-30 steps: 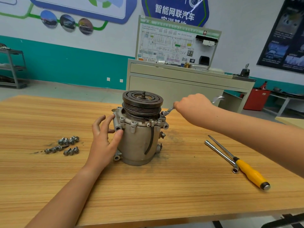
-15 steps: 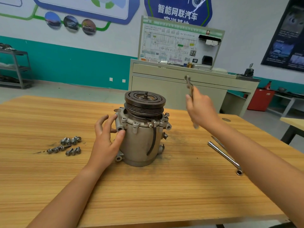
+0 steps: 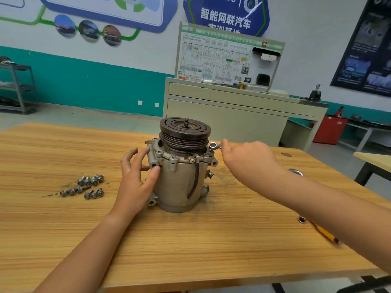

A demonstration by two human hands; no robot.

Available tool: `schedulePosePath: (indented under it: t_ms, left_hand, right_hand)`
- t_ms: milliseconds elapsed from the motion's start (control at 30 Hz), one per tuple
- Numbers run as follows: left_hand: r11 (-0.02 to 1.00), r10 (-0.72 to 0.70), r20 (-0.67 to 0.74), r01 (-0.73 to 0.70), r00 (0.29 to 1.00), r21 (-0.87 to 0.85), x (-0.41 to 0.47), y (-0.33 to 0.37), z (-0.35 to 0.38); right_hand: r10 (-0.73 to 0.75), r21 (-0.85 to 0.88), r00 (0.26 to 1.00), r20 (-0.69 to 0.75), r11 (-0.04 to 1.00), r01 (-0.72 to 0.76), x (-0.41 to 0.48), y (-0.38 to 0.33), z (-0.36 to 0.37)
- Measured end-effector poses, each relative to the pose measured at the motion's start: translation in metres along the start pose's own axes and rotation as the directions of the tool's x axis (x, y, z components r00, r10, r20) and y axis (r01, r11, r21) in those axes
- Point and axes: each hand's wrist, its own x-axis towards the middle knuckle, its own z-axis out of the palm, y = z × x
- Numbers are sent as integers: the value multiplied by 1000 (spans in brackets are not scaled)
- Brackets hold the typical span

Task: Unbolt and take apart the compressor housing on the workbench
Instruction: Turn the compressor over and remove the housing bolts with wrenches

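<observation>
On the counter [image 3: 190, 250], near its middle, the compressor [image 3: 179, 182] stands upright on its base, with the dark grooved pulley [image 3: 185, 129] on top. A black strap runs down the front of the body.

Flange [image 3: 169, 157]: several flange bolts [image 3: 173, 158] are seated around the front edge.

Left hand [image 3: 135, 178]: open, fingers spread. The thumb presses on the left side of the body and the fingertips touch the flange lug above it. It braces the compressor and does not wrap round it.

Right hand [image 3: 247, 159]: seen from the back, just right of the pulley, closed over the wrench [image 3: 214, 146]. Only the ring end shows beyond the fingers. It sits at the right rear of the flange, over a bolt position. Whether it is fully seated cannot be told.

Loose bolts [image 3: 88, 186]: a small cluster lies on the counter well to the left of the compressor, with dark marks beside it.

Right side of the counter: the forearm partly hides a yellow-handled screwdriver [image 3: 323, 232] and the socket end of a metal bar [image 3: 302, 219], which lie close together.

Background: a beige cabinet [image 3: 232, 115] carries a wiring board [image 3: 222, 58].
</observation>
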Motion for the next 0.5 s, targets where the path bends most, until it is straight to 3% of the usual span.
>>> schedulePosePath:
  t_ms: [67, 167, 233, 300, 400, 500]
  left_hand:
    - [1000, 8, -17, -8, 1000, -8, 0, 0, 0]
    - [1000, 0, 0, 0, 1000, -16, -1, 1, -1]
    - [999, 19, -16, -20, 1000, -28, -2, 1, -1]
    - [1000, 10, -15, -11, 1000, -17, 0, 4, -1]
    - [997, -21, -70, 16, 997, -72, -1, 14, -4]
    - [987, 107, -242, -133, 964, -92, 5, 44, -11]
  right_hand:
    - [-110, -42, 994, 19, 993, 111, -9, 1, 4]
    - [-259, 58, 925, 277, 966, 253, -33, -9, 22]
    - [-153, 170, 944, 292, 980, 106, -40, -11, 38]
    - [45, 302, 977, 208, 947, -108, -35, 1, 47]
    - [289, 668, 957, 35, 706, -237, -25, 16, 58]
    - [566, 932, 818, -99, 341, -122, -17, 6, 66]
